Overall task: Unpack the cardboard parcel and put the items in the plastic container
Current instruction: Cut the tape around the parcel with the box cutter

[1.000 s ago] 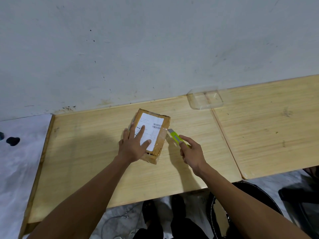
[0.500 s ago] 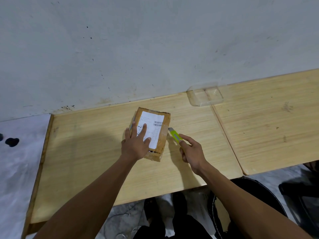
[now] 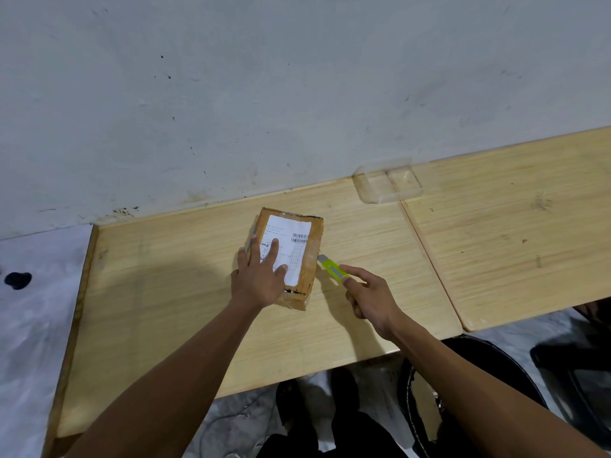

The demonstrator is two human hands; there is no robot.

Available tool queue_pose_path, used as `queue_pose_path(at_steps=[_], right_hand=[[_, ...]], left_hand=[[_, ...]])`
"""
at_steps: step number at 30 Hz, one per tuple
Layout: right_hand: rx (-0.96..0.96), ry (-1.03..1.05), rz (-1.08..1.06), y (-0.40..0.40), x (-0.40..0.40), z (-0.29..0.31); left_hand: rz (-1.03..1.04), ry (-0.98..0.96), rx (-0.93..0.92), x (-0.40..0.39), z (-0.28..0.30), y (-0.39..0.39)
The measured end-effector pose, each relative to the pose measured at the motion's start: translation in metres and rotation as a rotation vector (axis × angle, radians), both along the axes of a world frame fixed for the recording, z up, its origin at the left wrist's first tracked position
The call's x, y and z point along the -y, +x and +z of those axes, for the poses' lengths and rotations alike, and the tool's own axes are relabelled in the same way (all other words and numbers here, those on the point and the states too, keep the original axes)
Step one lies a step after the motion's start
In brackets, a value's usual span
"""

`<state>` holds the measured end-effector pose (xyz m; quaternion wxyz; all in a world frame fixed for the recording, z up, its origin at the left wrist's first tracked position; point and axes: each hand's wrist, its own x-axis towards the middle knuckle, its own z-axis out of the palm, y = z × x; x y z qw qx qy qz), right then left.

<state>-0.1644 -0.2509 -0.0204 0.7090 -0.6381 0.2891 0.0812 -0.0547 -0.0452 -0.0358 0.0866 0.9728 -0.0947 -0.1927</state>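
A taped brown cardboard parcel (image 3: 297,233) with a white shipping label lies flat in the middle of the wooden table (image 3: 165,292). My left hand (image 3: 259,280) presses flat on its near left part, fingers spread over the label. My right hand (image 3: 372,294) grips a yellow-green utility knife (image 3: 332,267), whose tip touches the parcel's right side. A clear plastic container (image 3: 386,185) sits at the back against the wall, to the right of the parcel.
A second wooden tabletop (image 3: 522,226) adjoins on the right, with a seam between them. A grey wall rises right behind both. Below the front edge are a dark round bin (image 3: 463,391) and my feet.
The parcel has turned slightly under my left hand. The knife tip has slid along the parcel's right side towards me, staying against the tape.
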Motion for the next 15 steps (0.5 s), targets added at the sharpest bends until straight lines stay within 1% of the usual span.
queue_pose_path(at_steps=[7,11,13,15], right_hand=[[-0.001,-0.017,0.067,-0.009,-0.001,0.001],[-0.036,-0.058,0.131,-0.001,0.015,0.011],[-0.052,-0.076,0.099,0.004,0.025,0.014],[-0.062,-0.095,0.012,0.008,0.033,0.015]], left_hand=[[0.001,-0.015,0.018,0.001,-0.001,-0.001],[0.01,-0.011,0.018,0.001,0.002,-0.003],[0.026,0.033,0.081,0.009,0.002,-0.008],[0.047,0.045,0.104,0.026,0.003,-0.012]])
